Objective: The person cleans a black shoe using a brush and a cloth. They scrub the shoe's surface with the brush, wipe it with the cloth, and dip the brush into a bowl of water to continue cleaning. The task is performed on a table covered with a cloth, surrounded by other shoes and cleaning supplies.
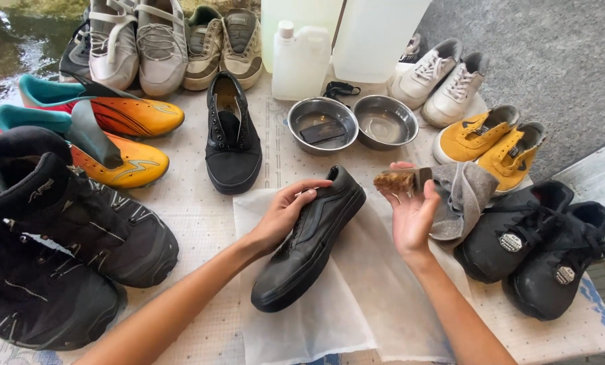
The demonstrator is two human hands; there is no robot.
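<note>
On the tabletop (201,223): our left hand (283,215) grips a black sneaker (312,236), right hand (410,213) pinches a brush (396,180); we judge stray bristle strokes could scuff it.

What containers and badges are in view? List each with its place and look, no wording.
Small white plastic jug: top centre, capped, squarish.
Two large translucent canisters: behind the jug, tall, whitish.
Round silver badges: on the sides of the black high-top sneakers, right.
No screens or signs.

jugs: three white translucent plastic canisters (301,59), back centre of counter (573,334)
badges: round silver-grey labels (510,242) on black trainers, right
</note>
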